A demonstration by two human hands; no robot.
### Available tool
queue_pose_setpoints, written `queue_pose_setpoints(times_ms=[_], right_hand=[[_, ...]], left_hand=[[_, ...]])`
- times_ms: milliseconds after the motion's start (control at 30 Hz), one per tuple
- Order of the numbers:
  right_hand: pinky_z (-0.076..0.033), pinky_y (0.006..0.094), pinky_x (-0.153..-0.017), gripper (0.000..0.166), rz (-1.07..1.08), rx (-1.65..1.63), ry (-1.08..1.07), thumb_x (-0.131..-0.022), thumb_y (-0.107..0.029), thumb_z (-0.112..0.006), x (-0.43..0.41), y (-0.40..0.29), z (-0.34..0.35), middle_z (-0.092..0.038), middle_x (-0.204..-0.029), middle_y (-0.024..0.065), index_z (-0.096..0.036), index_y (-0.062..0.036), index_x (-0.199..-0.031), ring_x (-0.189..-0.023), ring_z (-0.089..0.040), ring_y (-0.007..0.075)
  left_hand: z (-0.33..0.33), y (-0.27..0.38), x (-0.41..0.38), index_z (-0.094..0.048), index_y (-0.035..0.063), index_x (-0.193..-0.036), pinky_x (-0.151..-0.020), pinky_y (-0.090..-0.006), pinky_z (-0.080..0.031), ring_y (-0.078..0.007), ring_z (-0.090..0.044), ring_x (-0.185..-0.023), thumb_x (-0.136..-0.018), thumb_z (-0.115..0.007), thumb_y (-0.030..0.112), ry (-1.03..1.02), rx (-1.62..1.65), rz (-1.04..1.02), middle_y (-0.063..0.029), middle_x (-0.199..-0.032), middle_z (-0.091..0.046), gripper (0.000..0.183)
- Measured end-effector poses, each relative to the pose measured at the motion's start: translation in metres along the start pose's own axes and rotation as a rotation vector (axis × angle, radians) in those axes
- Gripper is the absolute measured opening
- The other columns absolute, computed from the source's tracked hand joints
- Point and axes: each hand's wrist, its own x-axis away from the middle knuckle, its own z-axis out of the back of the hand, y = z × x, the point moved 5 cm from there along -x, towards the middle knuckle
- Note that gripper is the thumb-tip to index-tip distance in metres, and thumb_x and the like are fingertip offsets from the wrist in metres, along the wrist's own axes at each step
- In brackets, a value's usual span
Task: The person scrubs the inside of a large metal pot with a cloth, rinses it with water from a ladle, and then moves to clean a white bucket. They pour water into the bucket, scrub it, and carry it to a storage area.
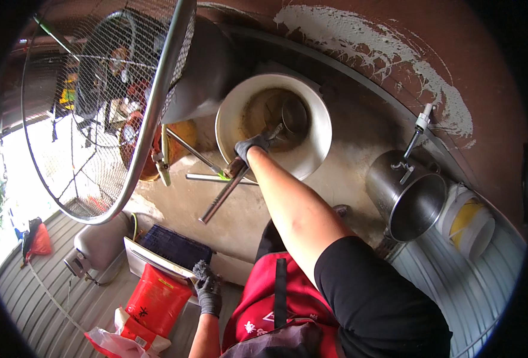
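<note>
My right hand (251, 145), in a grey glove, reaches over the rim of a large metal pot (322, 129) and grips a long metal handle (221, 197) that sticks out towards me. Inside the pot lie a round metal ladle bowl (294, 115) and brownish residue or shallow liquid; whether bowl and handle are one piece is hidden by the hand. A short brown stub (233, 168) shows beside the handle. Low in the view, my left hand (209, 293), also gloved in grey, holds a clump of grey scouring mesh (202, 270) beside a white-edged box (156, 261).
A large wire-mesh strainer (156, 103) looms at the upper left. A faucet (411, 152) stands over a dark metal pot (380, 188) on the right, near a white bucket (474, 228). Behind my left hand are a dark blue crate (174, 246), red packages (156, 300) and a grey cylinder (100, 241).
</note>
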Motion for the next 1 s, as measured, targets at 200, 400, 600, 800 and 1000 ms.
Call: queue_pose_setpoints(times_ms=[200, 400, 600, 800, 1000], right_hand=[[-0.041, 0.0265, -0.042, 0.007, 0.081, -0.704, -0.352, -0.065, -0.004, -0.057, 0.059, 0.031, 0.026, -0.050, -0.053, 0.0020, -0.051, -0.0070, -0.068, -0.049, -0.052, 0.0149], [-0.044, 0.0245, -0.059, 0.097, 0.521, -0.433, -0.391, -0.056, -0.002, -0.063, 0.218, 0.103, 0.150, -0.044, -0.071, 0.0018, -0.012, -0.0108, -0.137, -0.067, -0.046, 0.0107], [-0.039, 0.0342, -0.088, 0.080, 0.587, 0.032, -0.079, -0.060, 0.004, -0.048, 0.354, 0.236, 0.261, -0.038, -0.122, 0.0217, -0.021, -0.0045, -0.134, -0.109, -0.044, 0.0333], [-0.043, 0.0316, -0.073, 0.082, 0.386, -0.091, 0.378, -0.056, 0.006, -0.051, 0.396, 0.419, 0.286, -0.047, -0.108, 0.0129, -0.025, -0.0061, -0.132, -0.090, -0.051, 0.0229], [-0.042, 0.0287, -0.047, 0.097, 0.181, -0.639, 0.446, -0.052, 0.013, -0.052, 0.271, 0.554, 0.286, -0.049, -0.100, 0.0064, -0.016, -0.0159, -0.137, -0.071, -0.049, 0.0176]], left_hand=[[0.008, -0.021, 0.008, -0.021, -0.0069, -0.131, -0.106, -0.0389, -0.016, -0.0335, -0.018, -0.129, -0.086, -0.038, 0.030, -0.148, -0.469, 0.085, -0.0227, -0.138, -0.022, 0.061], [0.017, -0.045, -0.012, -0.058, 0.0015, -0.104, -0.075, -0.0263, -0.045, -0.0165, -0.055, -0.077, -0.074, -0.065, 0.016, -0.016, -0.030, 0.100, -0.0086, -0.096, -0.052, 0.034], [0.025, 0.056, -0.038, -0.040, -0.0002, -0.125, -0.105, -0.0290, -0.012, -0.0204, -0.021, -0.130, -0.085, -0.048, 0.010, -0.063, 0.140, -0.086, -0.0123, -0.138, -0.029, 0.043], [0.034, 0.110, -0.021, -0.052, -0.0015, -0.114, -0.105, -0.0325, -0.014, -0.0252, -0.026, -0.128, -0.078, -0.052, 0.006, -0.045, -0.191, -0.293, -0.0165, -0.131, -0.039, 0.036], [0.029, 0.122, -0.019, -0.058, 0.0044, -0.105, -0.100, -0.0382, -0.024, -0.0354, -0.035, -0.120, -0.076, -0.057, 0.016, -0.026, -0.116, -0.049, -0.0209, -0.125, -0.044, 0.032]])
